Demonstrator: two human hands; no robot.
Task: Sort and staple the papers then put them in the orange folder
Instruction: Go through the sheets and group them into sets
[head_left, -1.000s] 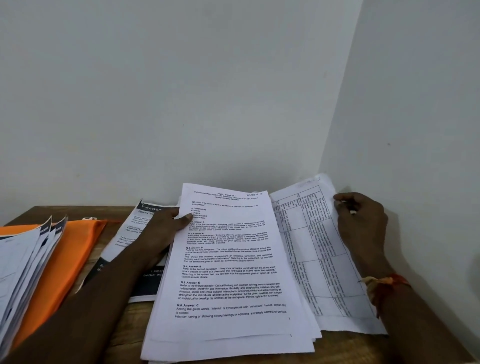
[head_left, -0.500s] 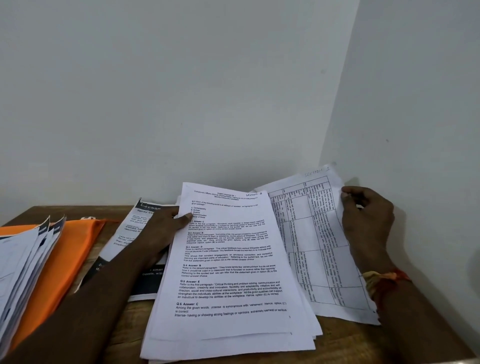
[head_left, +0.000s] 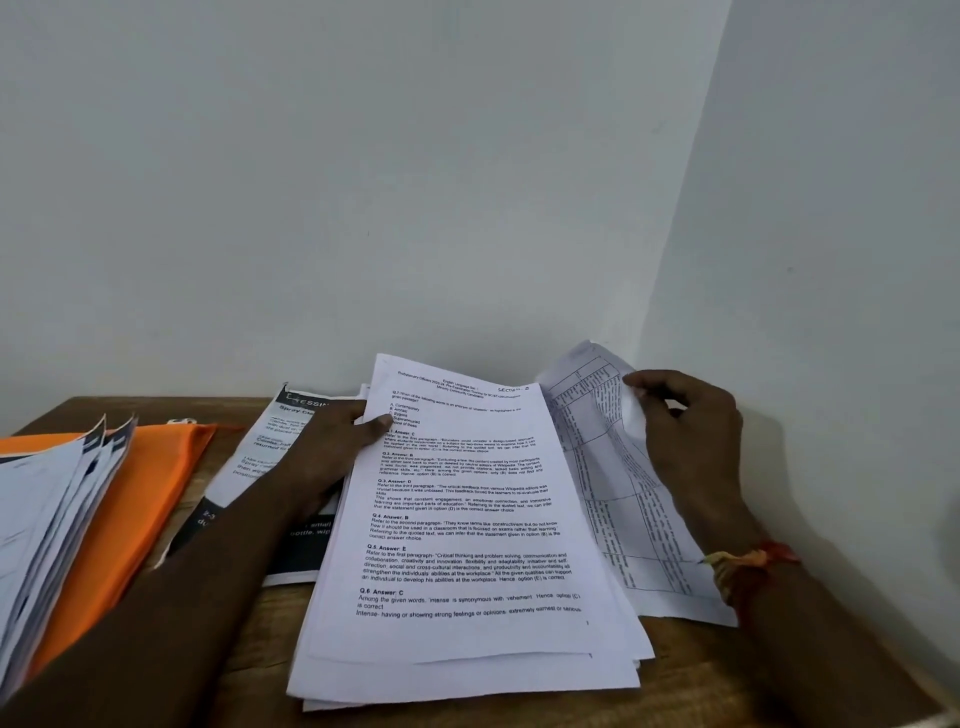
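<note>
The white gridded sheet (head_left: 613, 519) now curls up off the wooden tabletop (head_left: 701, 675), fingers of my right hand (head_left: 685, 441) pinching its corner; my left hand (head_left: 332, 447) grips the white printed paper stack (head_left: 467, 545). Sorting continues; the flat orange folder (head_left: 140, 493) lies left.

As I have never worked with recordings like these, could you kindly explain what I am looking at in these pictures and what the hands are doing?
There is no machine here: a person works with two bare hands. All the pictures come from one wide-angle camera worn on the head, looking forward and down; the last is the present moment. On the wooden table lies a stack of printed papers; the left hand holds its left edge, thumb on top. The right hand pinches the top of a gridded sheet beside the stack, which curls upward. At the left lie an orange folder, partly covered by a bundle of papers, and a black-and-white leaflet under the left arm.
</note>
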